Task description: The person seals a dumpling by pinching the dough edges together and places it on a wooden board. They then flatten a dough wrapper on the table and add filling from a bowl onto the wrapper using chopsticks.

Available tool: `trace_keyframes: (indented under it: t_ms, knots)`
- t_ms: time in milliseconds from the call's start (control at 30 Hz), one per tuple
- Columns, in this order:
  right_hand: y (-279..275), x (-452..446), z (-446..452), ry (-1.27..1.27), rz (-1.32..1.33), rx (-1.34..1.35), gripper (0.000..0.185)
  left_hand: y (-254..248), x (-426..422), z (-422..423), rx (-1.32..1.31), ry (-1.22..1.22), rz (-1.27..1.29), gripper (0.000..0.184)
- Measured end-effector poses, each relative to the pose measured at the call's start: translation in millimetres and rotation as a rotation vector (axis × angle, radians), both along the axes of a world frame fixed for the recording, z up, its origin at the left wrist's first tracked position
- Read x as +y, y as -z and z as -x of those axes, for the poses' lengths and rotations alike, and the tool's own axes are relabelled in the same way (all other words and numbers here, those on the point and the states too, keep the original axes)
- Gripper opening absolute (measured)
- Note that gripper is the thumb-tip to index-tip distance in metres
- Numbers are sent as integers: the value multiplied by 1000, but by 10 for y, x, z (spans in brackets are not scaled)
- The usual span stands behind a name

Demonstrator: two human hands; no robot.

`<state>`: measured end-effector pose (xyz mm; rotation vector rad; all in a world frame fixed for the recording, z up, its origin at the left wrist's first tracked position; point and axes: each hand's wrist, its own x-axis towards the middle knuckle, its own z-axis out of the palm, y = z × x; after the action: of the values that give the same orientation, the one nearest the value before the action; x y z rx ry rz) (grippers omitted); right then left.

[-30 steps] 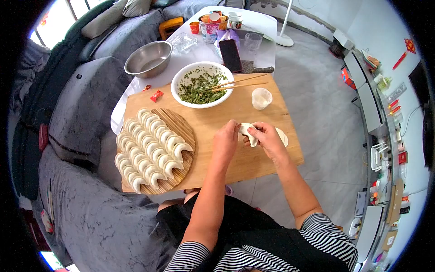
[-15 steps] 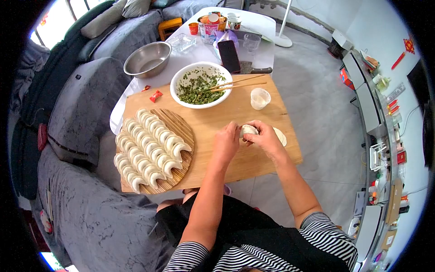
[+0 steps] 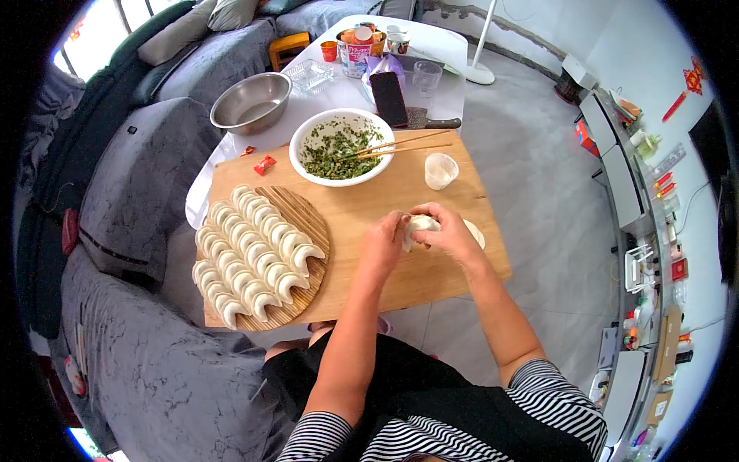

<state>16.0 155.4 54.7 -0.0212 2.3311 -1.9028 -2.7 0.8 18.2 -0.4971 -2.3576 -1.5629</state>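
Observation:
A white folded dumpling (image 3: 421, 225) is pinched between both hands above the wooden board (image 3: 431, 281). My left hand (image 3: 385, 237) closes its fingertips on the dumpling's left end. On the other side my right hand (image 3: 448, 231) grips its right part with thumb and fingers. A flat round dough wrapper (image 3: 475, 234) lies on the board, partly hidden behind my right hand. To the left, rows of finished dumplings (image 3: 250, 250) rest on a round wooden tray (image 3: 314, 219). Beyond my hands stands a white bowl (image 3: 299, 165) of green filling, with chopsticks (image 3: 412, 146) across its rim.
A small plastic cup (image 3: 441, 171) stands at the board's right. Behind are a cleaver (image 3: 431, 121), a phone (image 3: 388, 98), a glass (image 3: 427, 75) and a steel basin (image 3: 252, 104). Red wrappers (image 3: 265, 164) lie near the bowl. A grey sofa (image 3: 146, 177) flanks the left.
The dumpling has turned in my fingers, and more of its curved white edge shows now. Both hands stay in nearly the same place.

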Motion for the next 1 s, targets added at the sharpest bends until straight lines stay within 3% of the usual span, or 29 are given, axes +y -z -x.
trace_keyframes:
  t_ms: [100, 167, 333, 567, 633, 800, 867, 1000]
  knots:
    - [-32, -7, -1, -53, -55, -35, 45, -58, -18, -41, 50, 27, -19, 12]
    - [-46, -19, 12, -62, -96, -64, 46, -81, -23, -42, 72, -4, 180, 12]
    - [-52, -21, 34, -35, -122, 109, 47, -60, -66, -15, 3, 24, 106, 13]
    - [-61, -48, 52, -110, -114, 35, 50, -81, -62, -33, 16, -6, 140, 14]
    - [-61, -47, 43, -72, 43, -47, 50, -1, -75, 3, 1, 2, 77, 14]
    - [-48, -95, 41, -169, -2, -36, 51, -93, -121, -45, -118, 23, 35, 13]
    - [-40, -107, 47, -181, 39, -48, 51, -51, -120, -30, -6, 1, 77, 13]
    - [-62, -100, 55, -190, 4, -32, 53, -27, -168, -17, -25, -13, 100, 14]
